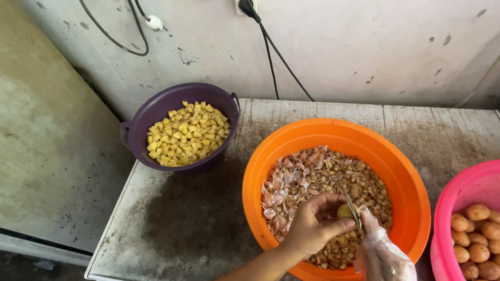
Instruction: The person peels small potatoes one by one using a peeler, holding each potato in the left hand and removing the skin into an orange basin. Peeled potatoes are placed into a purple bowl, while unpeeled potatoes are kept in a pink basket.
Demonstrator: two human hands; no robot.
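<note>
The left hand (314, 224) curls around a small yellowish potato (343, 211) above the orange bowl (396, 159) of peelings. The right hand (380, 252), in a clear plastic glove, closes on what looks like a knife (352, 209). The potato seems firm, probably slippery once peeled, best pinched at its ends. A pink basket (497, 181) and a purple bowl (172, 99) share the bench (177, 222).
</note>
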